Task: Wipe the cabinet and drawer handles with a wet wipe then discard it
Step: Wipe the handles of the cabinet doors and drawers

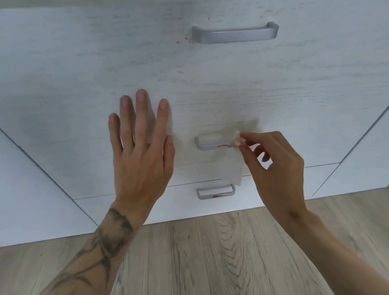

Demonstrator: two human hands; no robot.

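Wood-look floor (202,267) nearest, both forearms reaching over it. Right hand (275,162) pinches wet wipe (233,167) at the right end of the middle handle (208,143), loose tail hanging down. Handle's long axis runs sideways, red smear (223,145) just left of the pinch, so the stroke likely goes leftward. Left hand (140,148) spread flat, empty, left of that handle. Lower handle (215,191) beneath also smeared; top handle (235,33) farthest.
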